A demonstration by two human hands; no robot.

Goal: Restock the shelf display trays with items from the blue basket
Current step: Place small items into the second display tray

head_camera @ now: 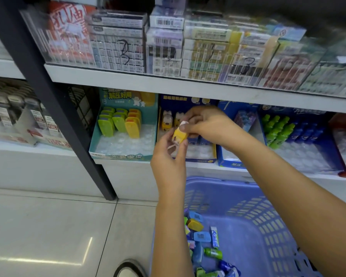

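Note:
Both hands hold one small yellow and white eraser in front of the lower shelf. My left hand grips it from below and my right hand pinches its top. Behind it stands a dark blue display tray with a few similar yellow pieces at its back. The blue basket sits on the floor below, holding several small blue, green and yellow items.
A teal tray with green and yellow pieces stands to the left. To the right are blue trays with green and blue bottles. A black upright post runs down the left. Packed boxes fill the upper shelf. A shoe tip shows below.

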